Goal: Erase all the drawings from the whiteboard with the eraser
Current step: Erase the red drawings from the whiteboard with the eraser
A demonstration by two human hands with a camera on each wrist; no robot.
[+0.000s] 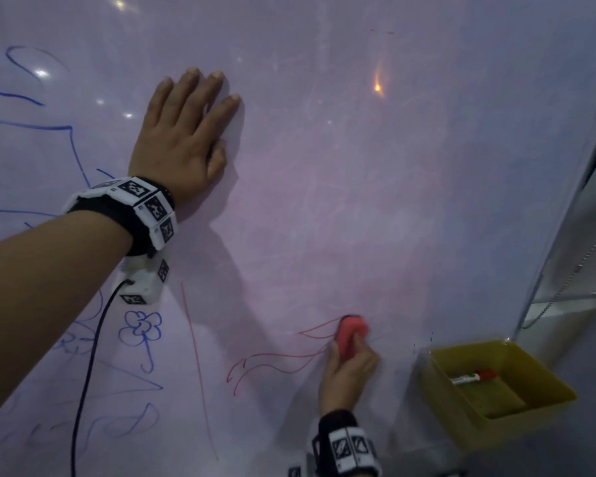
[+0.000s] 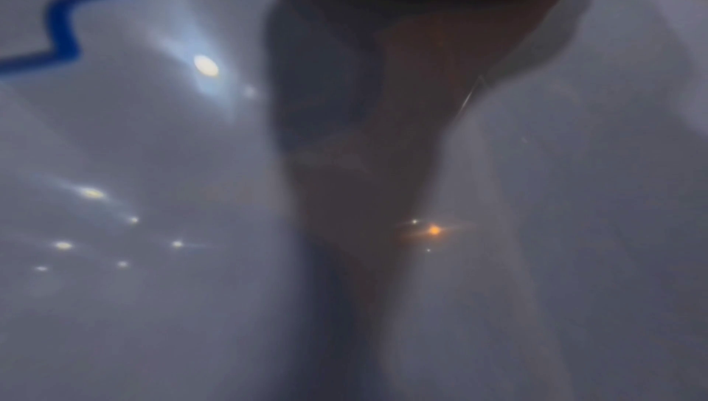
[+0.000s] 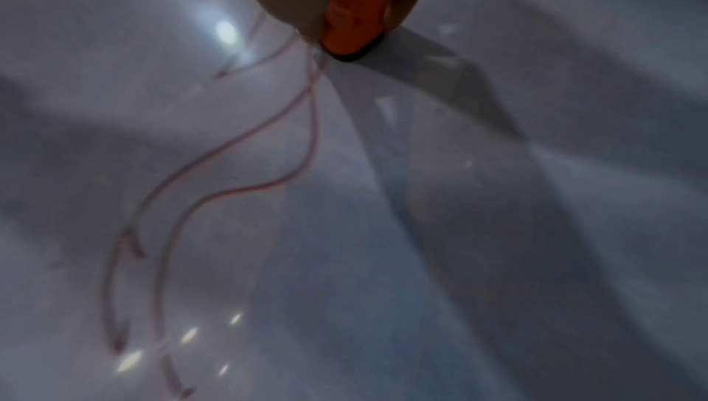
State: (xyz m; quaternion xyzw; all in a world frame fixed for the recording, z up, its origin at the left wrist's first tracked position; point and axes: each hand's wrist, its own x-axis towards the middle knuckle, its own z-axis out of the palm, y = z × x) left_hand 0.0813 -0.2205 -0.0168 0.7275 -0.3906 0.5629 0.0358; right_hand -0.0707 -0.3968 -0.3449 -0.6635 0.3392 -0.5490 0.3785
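The right hand (image 1: 350,368) grips a rounded red eraser (image 1: 352,333), fingers curled round its body, its dark felt face pressed against the glossy whiteboard (image 1: 324,166) near the lower right edge. Thin red curved lines (image 1: 272,361) run left from the eraser. The left hand (image 1: 183,139) lies flat on the board higher up, fingers straight, holding nothing. Blue line drawings (image 1: 140,330), 1 a flower, fill the left side. A square yellow tray (image 1: 461,428) at the right edge holds a red-capped marker (image 1: 473,377).
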